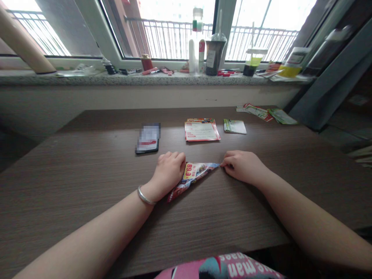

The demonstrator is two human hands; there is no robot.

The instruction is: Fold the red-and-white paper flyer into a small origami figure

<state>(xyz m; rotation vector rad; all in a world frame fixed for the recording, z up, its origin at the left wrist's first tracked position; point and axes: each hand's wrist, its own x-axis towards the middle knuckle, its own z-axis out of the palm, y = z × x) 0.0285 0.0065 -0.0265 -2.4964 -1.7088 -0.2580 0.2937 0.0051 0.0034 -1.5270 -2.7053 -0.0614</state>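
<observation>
A printed paper leaflet (195, 175), folded into a long triangle, lies on the brown table in front of me. Its sharp tip points right, and a yellow patch with a red price shows on it. My left hand (170, 170), with a silver bangle at the wrist, is closed over the wide left end and covers part of it. At the tip, the fingers of my right hand (240, 166) are pinched together on the paper.
Beyond my left hand lies a phone (148, 138) with a blurred screen. A stack of red-edged leaflets (202, 131) and a smaller stack of cards (235, 126) lie farther back. More leaflets (258, 111) are at the back right. Cups and bottles (213, 56) line the windowsill.
</observation>
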